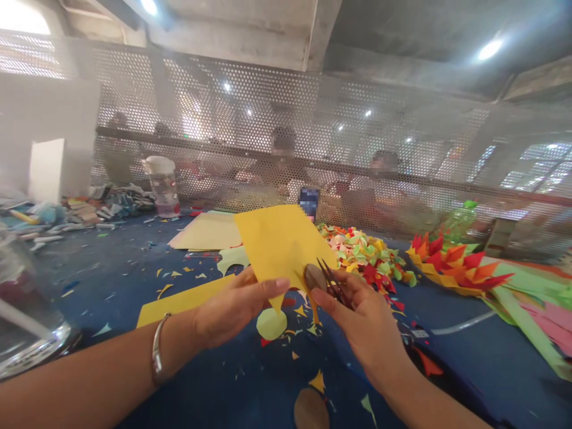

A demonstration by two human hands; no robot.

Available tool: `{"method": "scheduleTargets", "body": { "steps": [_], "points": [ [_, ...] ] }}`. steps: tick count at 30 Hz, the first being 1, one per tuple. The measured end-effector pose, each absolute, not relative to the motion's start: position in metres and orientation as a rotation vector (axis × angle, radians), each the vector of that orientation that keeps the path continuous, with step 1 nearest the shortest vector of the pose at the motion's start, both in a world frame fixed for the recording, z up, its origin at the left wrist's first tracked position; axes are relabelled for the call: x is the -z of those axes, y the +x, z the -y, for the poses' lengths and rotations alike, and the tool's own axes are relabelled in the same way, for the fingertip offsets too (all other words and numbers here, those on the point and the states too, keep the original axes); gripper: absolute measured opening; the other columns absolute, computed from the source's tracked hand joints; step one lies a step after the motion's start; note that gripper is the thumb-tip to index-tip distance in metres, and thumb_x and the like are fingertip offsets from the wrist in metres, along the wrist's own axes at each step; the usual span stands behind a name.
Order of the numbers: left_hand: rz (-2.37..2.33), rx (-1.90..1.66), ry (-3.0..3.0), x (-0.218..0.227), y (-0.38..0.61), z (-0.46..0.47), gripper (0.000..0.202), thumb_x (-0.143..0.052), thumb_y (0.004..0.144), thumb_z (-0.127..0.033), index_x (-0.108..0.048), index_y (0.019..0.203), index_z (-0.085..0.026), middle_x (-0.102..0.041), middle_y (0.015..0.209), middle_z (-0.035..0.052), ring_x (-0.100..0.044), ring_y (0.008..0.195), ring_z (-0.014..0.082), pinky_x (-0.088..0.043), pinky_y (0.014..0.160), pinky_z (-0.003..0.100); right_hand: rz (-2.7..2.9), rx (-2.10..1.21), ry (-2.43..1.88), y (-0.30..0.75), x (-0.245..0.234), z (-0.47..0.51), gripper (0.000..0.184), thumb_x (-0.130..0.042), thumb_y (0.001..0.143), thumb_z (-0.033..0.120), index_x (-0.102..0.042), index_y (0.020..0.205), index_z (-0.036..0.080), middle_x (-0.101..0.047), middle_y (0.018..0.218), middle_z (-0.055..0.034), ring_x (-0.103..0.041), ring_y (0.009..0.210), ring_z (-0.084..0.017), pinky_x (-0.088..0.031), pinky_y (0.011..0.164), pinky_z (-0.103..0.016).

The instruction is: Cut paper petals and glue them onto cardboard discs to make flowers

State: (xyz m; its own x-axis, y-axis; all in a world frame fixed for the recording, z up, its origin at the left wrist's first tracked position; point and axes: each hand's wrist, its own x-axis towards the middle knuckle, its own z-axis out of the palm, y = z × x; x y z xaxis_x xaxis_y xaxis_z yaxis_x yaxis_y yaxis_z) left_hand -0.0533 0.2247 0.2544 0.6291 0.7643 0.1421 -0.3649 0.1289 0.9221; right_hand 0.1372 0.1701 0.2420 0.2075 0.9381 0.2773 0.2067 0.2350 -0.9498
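Observation:
My left hand [254, 301] pinches the lower left edge of a yellow paper sheet [286, 241], held up in the air with a cut-away lower edge. In my right hand [366, 310] is a pair of dark scissors [333, 283], blades pointing up and left. My right thumb is by a grey-brown round disc [315, 277] lying against the sheet's lower right. A pale green paper circle [271, 323] lies on the table below the sheet. Nearer to me is another brown round piece [311, 409].
Small scraps lie over the dark blue table [201, 381]. Cut paper pieces [361, 250] are heaped behind my right hand; pointed orange and red paper shapes [456, 262] sit farther right. A lidded cup [161, 187] and paper stack [208, 231] stand left. People show behind a perforated screen [214, 113].

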Motion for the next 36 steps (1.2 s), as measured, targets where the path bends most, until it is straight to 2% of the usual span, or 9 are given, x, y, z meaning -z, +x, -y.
{"method": "scheduleTargets", "body": {
  "steps": [4,7,12,18,25,32,36],
  "points": [
    [-0.334,-0.77,1.399,-0.256,-0.053,-0.215,0.034,-0.073,0.077,-0.024,-0.07,0.111,-0.024,-0.069,0.119,0.007,-0.06,0.113,0.0286,-0.047,0.098,0.038,1.315,-0.724,-1.23,0.136,-0.241,-0.169,0.042,-0.074,0.074,0.042,-0.061,0.106,0.019,-0.074,0.086,-0.0061,-0.071,0.08,-0.024,-0.056,0.07,-0.038],
    [-0.327,-0.759,1.425,-0.256,-0.051,-0.211,0.034,-0.074,0.078,-0.024,-0.07,0.111,-0.025,-0.07,0.117,0.0067,-0.063,0.109,0.0276,-0.049,0.094,0.037,1.349,-0.682,-1.235,0.134,-0.243,-0.166,0.043,-0.073,0.075,0.041,-0.06,0.108,0.018,-0.07,0.083,-0.0038,-0.07,0.077,-0.022,-0.056,0.068,-0.034],
    [-0.493,-0.936,1.185,-0.25,-0.039,-0.207,0.027,-0.075,0.076,-0.025,-0.073,0.103,-0.023,-0.073,0.112,0.0063,-0.066,0.103,0.0255,-0.053,0.087,0.033,1.429,-0.606,-1.265,0.129,-0.246,-0.161,0.039,-0.072,0.077,0.032,-0.059,0.111,0.019,-0.066,0.081,-0.0013,-0.069,0.073,-0.019,-0.056,0.064,-0.03],
    [-0.53,-0.989,1.016,-0.246,-0.031,-0.205,0.024,-0.077,0.073,-0.022,-0.074,0.097,-0.019,-0.075,0.105,0.009,-0.069,0.097,0.0256,-0.055,0.083,0.036,1.482,-0.621,-1.262,0.127,-0.24,-0.162,0.035,-0.069,0.08,0.032,-0.059,0.112,0.021,-0.069,0.085,-0.0022,-0.071,0.077,-0.021,-0.057,0.067,-0.031],
    [-0.59,-0.975,1.033,-0.245,-0.033,-0.21,0.023,-0.075,0.072,-0.025,-0.075,0.094,-0.016,-0.075,0.102,0.0112,-0.069,0.093,0.0261,-0.056,0.079,0.034,1.516,-0.59,-1.308,0.129,-0.235,-0.163,0.034,-0.069,0.078,0.025,-0.061,0.111,0.022,-0.064,0.083,-0.0002,-0.071,0.08,-0.021,-0.057,0.072,-0.032],
    [-0.648,-1.017,1.044,-0.245,-0.033,-0.209,0.025,-0.074,0.071,-0.019,-0.071,0.096,-0.015,-0.075,0.099,0.0118,-0.069,0.092,0.0292,-0.057,0.08,0.041,1.524,-0.618,-1.297,0.128,-0.235,-0.161,0.037,-0.069,0.08,0.03,-0.058,0.114,0.023,-0.061,0.083,0.0006,-0.069,0.075,-0.018,-0.055,0.068,-0.03],
    [-0.718,-1.115,1.006,-0.244,-0.033,-0.214,0.024,-0.074,0.072,-0.016,-0.07,0.096,-0.015,-0.075,0.098,0.0101,-0.069,0.09,0.027,-0.057,0.082,0.039,1.458,-0.635,-1.287,0.127,-0.24,-0.157,0.032,-0.066,0.084,0.039,-0.057,0.11,0.022,-0.057,0.076,0.0017,-0.062,0.066,-0.015,-0.05,0.06,-0.027]
  ]
}}
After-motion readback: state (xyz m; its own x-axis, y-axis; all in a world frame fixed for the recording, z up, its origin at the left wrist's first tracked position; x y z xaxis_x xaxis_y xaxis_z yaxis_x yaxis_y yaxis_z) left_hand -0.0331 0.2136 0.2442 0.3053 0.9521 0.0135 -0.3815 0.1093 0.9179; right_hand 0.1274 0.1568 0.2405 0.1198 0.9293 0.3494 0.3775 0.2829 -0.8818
